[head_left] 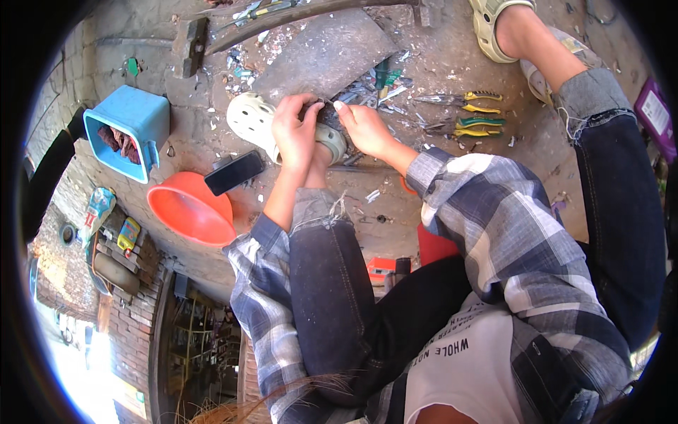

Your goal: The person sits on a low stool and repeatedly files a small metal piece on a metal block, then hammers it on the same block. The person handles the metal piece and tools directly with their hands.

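Note:
My left hand (pixel 293 131) is closed in a pinch above my cream clog (pixel 248 119), with a small dark piece between the fingertips. Close beside it, my right hand (pixel 366 128) is also closed, thumb against the curled fingers. What it grips, if anything, is too small to make out. The fingertips of both hands nearly meet. Beyond them a flat grey sheet (pixel 325 53) lies on the ground, strewn with chips. To the right lie pliers with yellow-and-black handles (pixel 482 96) and others with green-and-yellow handles (pixel 480 127).
On the left are a blue bin (pixel 152 120) with dark reddish cloth inside and an orange-red basin (pixel 176 205). A black phone (pixel 236 173) rests by the basin's rim. A long curved bar (pixel 304 14) crosses the far side. Scraps litter the ground. My other clog (pixel 487 32) is far right.

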A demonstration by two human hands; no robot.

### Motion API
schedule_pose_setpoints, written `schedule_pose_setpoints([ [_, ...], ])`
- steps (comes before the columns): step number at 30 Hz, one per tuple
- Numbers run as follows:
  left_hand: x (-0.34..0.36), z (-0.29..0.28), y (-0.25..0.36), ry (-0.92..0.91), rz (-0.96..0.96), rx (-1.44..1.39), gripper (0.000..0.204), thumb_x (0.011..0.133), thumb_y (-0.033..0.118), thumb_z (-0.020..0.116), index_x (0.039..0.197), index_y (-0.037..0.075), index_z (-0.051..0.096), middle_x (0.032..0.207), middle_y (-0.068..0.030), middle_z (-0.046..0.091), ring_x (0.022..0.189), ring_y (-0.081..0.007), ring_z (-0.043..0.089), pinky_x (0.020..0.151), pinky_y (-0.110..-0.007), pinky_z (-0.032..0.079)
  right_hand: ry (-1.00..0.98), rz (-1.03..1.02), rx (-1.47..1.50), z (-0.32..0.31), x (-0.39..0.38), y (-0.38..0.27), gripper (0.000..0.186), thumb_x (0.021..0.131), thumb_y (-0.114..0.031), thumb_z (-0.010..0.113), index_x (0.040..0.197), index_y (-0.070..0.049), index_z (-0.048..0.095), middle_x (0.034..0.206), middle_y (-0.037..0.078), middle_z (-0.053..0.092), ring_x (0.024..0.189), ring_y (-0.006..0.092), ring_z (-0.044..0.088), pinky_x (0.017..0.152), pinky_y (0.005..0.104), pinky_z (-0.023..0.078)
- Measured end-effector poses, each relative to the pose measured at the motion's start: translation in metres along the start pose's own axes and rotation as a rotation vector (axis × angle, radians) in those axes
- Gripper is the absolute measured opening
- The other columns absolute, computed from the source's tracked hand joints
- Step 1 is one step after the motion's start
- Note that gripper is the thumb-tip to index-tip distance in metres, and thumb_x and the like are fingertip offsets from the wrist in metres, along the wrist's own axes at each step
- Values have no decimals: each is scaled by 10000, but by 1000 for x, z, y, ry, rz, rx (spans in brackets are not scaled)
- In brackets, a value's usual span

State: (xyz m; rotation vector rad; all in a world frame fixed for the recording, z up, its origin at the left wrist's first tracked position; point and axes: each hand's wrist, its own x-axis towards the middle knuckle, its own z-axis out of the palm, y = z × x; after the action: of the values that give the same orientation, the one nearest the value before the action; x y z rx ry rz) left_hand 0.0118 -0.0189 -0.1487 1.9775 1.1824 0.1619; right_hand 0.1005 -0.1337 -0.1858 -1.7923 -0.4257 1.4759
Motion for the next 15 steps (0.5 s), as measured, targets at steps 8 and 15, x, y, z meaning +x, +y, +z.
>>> schedule_pose_setpoints([
  [8,1,1,0,-6,4,-13,149,705,-12,723,835,18,657,798,-106,625,702,-241,619,645,-303,502,1,-5,-11,-1,2,2,582,992,-456,358,713,26,526,598,133,481,562,245,437,586,380,408],
  [15,1,1,-1,-9,8,6,147,705,-8,722,834,21,659,801,-106,628,707,-247,623,645,-310,503,-12,-7,2,-1,2,1,579,992,-452,361,711,28,520,594,135,459,561,241,431,581,386,402],
])
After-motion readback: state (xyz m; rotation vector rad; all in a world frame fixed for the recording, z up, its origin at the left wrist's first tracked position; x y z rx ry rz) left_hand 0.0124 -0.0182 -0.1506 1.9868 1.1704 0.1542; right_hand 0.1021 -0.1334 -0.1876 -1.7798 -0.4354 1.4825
